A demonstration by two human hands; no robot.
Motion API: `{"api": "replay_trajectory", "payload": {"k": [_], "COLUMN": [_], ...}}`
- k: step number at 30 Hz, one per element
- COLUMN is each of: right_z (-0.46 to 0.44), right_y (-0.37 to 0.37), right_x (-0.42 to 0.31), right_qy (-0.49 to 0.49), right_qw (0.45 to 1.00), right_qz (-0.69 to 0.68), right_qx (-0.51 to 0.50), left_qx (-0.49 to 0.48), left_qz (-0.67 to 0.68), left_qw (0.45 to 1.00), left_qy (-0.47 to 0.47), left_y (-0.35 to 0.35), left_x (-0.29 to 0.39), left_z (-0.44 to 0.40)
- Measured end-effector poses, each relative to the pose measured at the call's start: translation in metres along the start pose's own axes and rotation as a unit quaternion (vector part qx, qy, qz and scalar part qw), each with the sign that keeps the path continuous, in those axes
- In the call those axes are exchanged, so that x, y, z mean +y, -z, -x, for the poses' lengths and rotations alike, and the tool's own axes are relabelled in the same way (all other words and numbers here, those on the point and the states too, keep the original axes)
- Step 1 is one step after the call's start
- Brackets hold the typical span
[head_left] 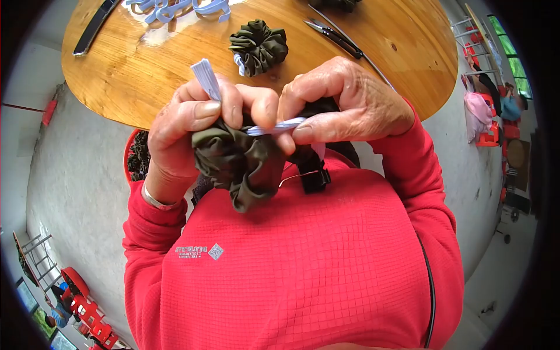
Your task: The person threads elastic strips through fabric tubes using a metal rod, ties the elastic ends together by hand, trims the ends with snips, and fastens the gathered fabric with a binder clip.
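Note:
A dark olive scrunchie [242, 166] of gathered fabric hangs beneath my hands, in front of my red top. My left hand [186, 119] is closed on the scrunchie and pinches one end of a white elastic band [206, 80], which sticks up past the thumb. Between thumb and fingers, my right hand [344, 102] grips the other stretch of the white elastic, pulled across beside the fabric. Part of the elastic is hidden behind the fingers. Just beyond my hands, another olive scrunchie [259, 46] with a white elastic end lies on the wooden table [402, 49].
Small black-handled scissors [335, 38] and a long thin rod [356, 49] lie at the table's right. Loose pale elastic strips [175, 9] and a dark strip [96, 28] are at the left. Below the table edge is a red basket [129, 154] of dark pieces. People sit in the background.

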State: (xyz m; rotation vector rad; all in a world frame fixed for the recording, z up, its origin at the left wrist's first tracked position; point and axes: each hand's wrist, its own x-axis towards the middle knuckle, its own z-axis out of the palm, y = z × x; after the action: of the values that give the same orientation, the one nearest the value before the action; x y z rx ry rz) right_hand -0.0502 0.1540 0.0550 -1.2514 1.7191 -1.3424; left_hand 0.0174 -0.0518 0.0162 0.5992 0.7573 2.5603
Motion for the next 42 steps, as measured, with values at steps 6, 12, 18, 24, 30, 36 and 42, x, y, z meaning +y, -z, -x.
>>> {"api": "replay_trajectory", "payload": {"k": [6,12,18,24,30,36,42], "right_z": [-0.001,0.012,0.019,-0.001,-0.008,-0.004,-0.004], "right_y": [0.009,0.032,0.038,0.025,0.024,0.030,0.029], "right_x": [-0.001,0.005,0.000,0.012,0.021,0.026,0.027], "right_qy": [0.007,-0.050,-0.059,0.068,0.067,0.073,0.107], "right_qw": [0.999,0.994,0.986,0.959,0.976,0.977,0.956], "right_qz": [0.027,0.091,0.154,0.263,0.197,0.183,0.250], "right_qx": [-0.039,-0.044,0.006,0.084,0.064,0.087,0.112], "left_qx": [-0.023,0.054,0.056,0.137,0.145,0.130,0.247], "left_qz": [0.080,0.041,-0.057,-0.156,-0.107,-0.157,-0.271], "left_qw": [0.996,0.998,0.997,0.976,0.982,0.978,0.915], "left_qy": [0.031,0.000,0.016,0.072,0.056,0.038,0.167], "left_y": [0.003,0.017,0.032,0.026,0.026,0.033,0.004], "left_x": [0.005,0.016,0.016,0.008,0.010,0.012,0.028], "left_z": [0.002,0.012,0.018,0.000,-0.004,-0.007,-0.018]}}
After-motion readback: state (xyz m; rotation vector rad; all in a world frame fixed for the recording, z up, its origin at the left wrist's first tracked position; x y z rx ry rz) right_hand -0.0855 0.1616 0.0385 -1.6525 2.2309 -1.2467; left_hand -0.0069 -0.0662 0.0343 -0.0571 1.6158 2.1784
